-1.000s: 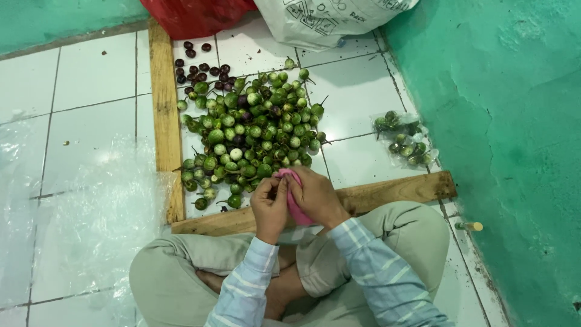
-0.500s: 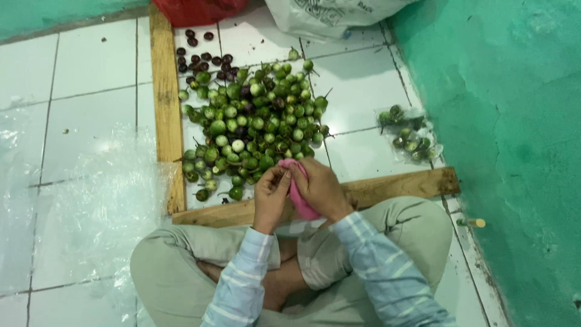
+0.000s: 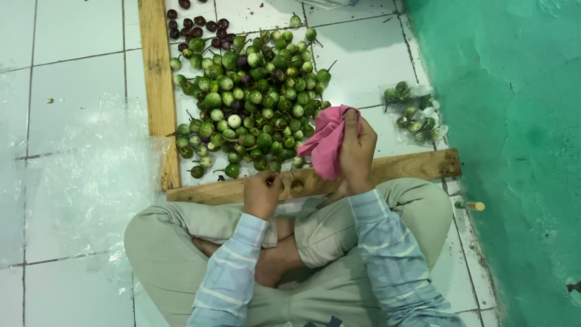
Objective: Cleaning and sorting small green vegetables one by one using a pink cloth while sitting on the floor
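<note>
Small round green eggplants (image 3: 254, 103) heaped on white tile inside wooden planks (image 3: 158, 85), mostly unsorted; one clear filled bag (image 3: 414, 112) set aside near green wall. Right hand (image 3: 357, 151) clutching pink cloth (image 3: 327, 142); left hand (image 3: 263, 194) pinching something small at pile's near edge.

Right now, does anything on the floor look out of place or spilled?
Mostly tidy. The round green fruits stay heaped between the wooden planks. Odd bits: a clear plastic bag of the same fruits lies apart by the green wall, and a small loose cylinder lies outside the plank frame.
</note>
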